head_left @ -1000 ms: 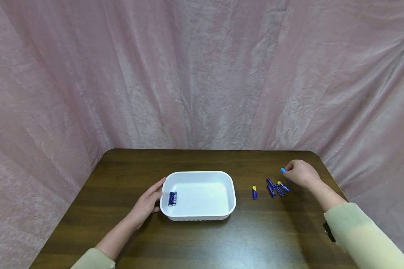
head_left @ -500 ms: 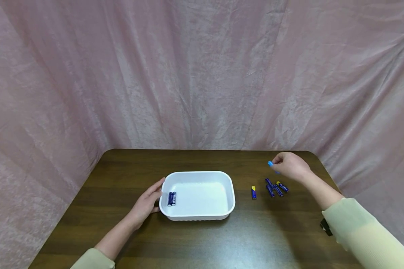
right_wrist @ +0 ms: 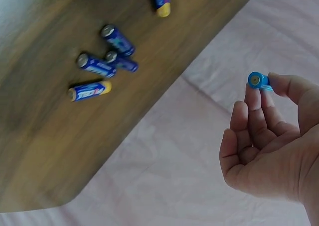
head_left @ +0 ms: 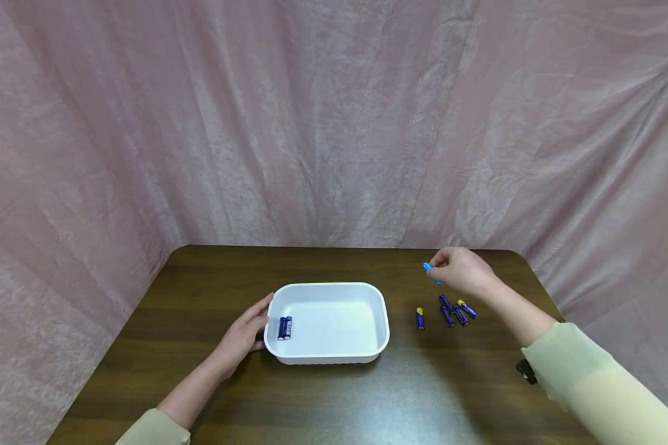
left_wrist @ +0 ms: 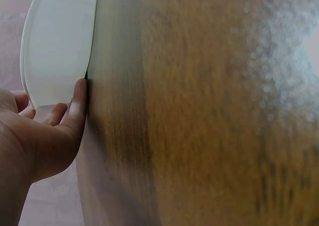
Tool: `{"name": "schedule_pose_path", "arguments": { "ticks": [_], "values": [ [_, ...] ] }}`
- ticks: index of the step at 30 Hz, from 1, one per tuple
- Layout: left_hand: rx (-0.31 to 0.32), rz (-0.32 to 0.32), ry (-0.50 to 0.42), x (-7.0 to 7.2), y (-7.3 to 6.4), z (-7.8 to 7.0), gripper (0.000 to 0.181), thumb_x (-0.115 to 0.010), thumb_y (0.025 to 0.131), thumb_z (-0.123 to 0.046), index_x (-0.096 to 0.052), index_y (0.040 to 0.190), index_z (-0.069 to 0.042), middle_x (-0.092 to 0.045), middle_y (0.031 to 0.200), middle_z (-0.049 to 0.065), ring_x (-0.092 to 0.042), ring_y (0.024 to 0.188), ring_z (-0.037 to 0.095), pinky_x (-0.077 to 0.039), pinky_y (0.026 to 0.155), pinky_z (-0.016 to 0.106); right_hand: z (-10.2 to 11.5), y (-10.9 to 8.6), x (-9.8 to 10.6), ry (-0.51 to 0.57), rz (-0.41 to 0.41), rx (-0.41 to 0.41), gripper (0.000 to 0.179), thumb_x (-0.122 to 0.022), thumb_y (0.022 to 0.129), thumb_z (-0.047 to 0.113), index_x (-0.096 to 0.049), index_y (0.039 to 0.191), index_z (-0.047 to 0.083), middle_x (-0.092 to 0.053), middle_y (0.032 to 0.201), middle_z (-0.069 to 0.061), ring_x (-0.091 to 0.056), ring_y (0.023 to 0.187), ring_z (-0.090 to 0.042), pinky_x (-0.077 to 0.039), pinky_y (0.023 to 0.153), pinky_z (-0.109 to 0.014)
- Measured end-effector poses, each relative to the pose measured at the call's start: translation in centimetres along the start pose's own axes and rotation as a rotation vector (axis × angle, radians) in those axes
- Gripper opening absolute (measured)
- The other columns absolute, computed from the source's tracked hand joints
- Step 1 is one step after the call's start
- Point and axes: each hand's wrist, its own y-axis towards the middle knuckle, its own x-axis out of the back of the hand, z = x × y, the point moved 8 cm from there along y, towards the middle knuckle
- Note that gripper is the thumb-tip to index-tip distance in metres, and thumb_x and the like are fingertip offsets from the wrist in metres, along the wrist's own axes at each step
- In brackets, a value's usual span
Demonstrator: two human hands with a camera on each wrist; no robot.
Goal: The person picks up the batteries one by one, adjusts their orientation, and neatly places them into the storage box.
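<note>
R hand (head_left: 463,270) pinches light-blue batt. (right_wrist: 255,80) — L hand (head_left: 240,339), fingers spread, touches white tray (head_left: 334,324); rightmost yellow-tipped batt. (right_wrist: 90,90) reads approx. "TEC…"

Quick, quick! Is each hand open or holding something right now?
Left hand: open, touching the white tub.
Right hand: closed, pinching a light-blue battery.

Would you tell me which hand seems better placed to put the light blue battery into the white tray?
Probably the right hand: it pinches the light blue battery in the air, to the right of the white tray. The left hand touches the tray's left end, so it could steady it.
</note>
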Motion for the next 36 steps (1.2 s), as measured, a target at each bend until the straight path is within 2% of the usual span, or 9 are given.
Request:
{"name": "schedule_pose_path", "arguments": {
  "ticks": [8, 19, 28, 36],
  "values": [
    [-0.006, -0.006, -0.009, -0.1, 0.0, -0.2, 0.051, -0.049, 0.108, -0.023, -0.040, 0.158, -0.029, -0.033, 0.164, 0.010, -0.044, 0.140, 0.032, -0.058, 0.089, 0.041, 2.8, 0.1, -0.8, 0.073, 0.004, 0.031, 0.022, -0.069, 0.094, 0.027, -0.070, 0.102, 0.006, -0.068, 0.090, -0.002, -0.062, 0.081, -0.020, -0.049, 0.071, -0.035],
    [0.006, 0.003, -0.002, -0.1, -0.1, -0.3, 0.051, -0.049, 0.108, -0.024, -0.039, 0.159, -0.028, -0.032, 0.164, 0.011, -0.043, 0.141, 0.032, -0.058, 0.090, 0.041, 5.8, 0.6, -3.7, 0.263, 0.100, 0.023, 0.019, -0.071, 0.094, 0.024, -0.070, 0.104, 0.008, -0.067, 0.092, -0.005, -0.060, 0.083, -0.024, -0.050, 0.068, -0.034],
    [0.016, 0.010, -0.026, 0.0, -0.1, -0.4, 0.052, -0.050, 0.107, -0.021, -0.040, 0.158, -0.026, -0.037, 0.162, 0.013, -0.050, 0.134, 0.034, -0.058, 0.088, 0.044, 8.6, 1.0, -6.3, 0.260, 0.128, 0.060, 0.014, -0.072, 0.093, 0.022, -0.071, 0.099, 0.010, -0.068, 0.090, -0.002, -0.061, 0.082, -0.019, -0.050, 0.071, -0.033],
    [0.030, 0.003, -0.048, -0.2, 0.0, -0.9, 0.053, -0.050, 0.107, -0.018, -0.039, 0.159, -0.021, -0.043, 0.157, 0.016, -0.057, 0.126, 0.034, -0.059, 0.084, 0.044, 10.7, 1.1, -9.2, 0.312, 0.213, 0.074, 0.011, -0.073, 0.093, 0.018, -0.071, 0.097, 0.009, -0.068, 0.086, -0.003, -0.060, 0.081, -0.018, -0.050, 0.074, -0.033]
  ]
}}
